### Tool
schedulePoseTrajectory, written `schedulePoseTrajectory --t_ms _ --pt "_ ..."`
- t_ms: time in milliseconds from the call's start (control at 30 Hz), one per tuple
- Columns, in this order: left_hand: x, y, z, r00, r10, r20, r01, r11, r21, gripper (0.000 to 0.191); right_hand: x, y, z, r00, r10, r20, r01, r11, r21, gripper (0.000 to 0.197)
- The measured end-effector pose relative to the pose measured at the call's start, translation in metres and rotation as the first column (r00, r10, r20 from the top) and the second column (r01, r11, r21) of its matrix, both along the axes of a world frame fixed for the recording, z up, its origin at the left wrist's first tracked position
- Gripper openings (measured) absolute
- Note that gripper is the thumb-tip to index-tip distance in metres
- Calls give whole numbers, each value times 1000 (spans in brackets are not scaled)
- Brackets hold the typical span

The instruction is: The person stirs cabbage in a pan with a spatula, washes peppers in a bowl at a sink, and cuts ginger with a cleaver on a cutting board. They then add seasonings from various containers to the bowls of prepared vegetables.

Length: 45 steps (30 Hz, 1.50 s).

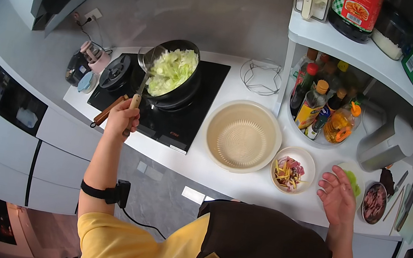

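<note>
My left hand (pixel 124 118) grips the pale wooden handle of a metal cooking utensil (pixel 142 84), a turner or ladle whose head lies at the left rim of a black wok (pixel 173 101). Chopped pale-green cabbage (pixel 173 72) fills the wok, which stands on a black glass cooktop (pixel 209 101). A brown wooden handle (pixel 108 111) sticks out beside my left wrist. My right hand (pixel 340 194) is raised with fingers apart and holds nothing. It partly covers a plate (pixel 341 166) with green vegetable slices (pixel 352 182); whether it touches the plate I cannot tell.
A beige basin (pixel 248 109) stands right of the cooktop, beside a bowl of sliced meat and yellow strips (pixel 289 174). Bottles (pixel 316 102) crowd a round tray below a white shelf (pixel 349 46). At far right are a meat bowl (pixel 374 203) and knives (pixel 406 207).
</note>
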<state>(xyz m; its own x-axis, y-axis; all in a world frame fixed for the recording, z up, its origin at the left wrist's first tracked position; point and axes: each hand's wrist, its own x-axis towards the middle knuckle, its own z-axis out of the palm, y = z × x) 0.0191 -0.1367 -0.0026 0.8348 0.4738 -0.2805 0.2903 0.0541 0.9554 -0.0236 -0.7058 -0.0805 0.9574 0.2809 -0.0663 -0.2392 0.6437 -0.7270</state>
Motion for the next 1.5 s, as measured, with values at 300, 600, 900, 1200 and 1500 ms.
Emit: schedulePoseTrajectory --t_ms 300,600,900,1200,1500 --pt "46 -21 -17 971 -99 -219 231 135 964 53 13 -7 -2 1000 -13 -21 12 999 -35 45" --pt "-61 16 19 905 -63 -421 413 -118 903 82 35 -16 -27 995 -96 6 88 873 -479 36" --pt "-45 30 -28 972 -119 -204 212 58 976 60 79 32 -38 807 480 344 357 68 -932 32" --pt "-15 20 -13 994 -16 -113 104 531 841 63 90 51 -90 413 910 45 504 -187 -843 75" --pt "8 34 -72 997 -62 -51 68 316 946 56 115 59 -83 667 690 -280 96 -453 -886 48"
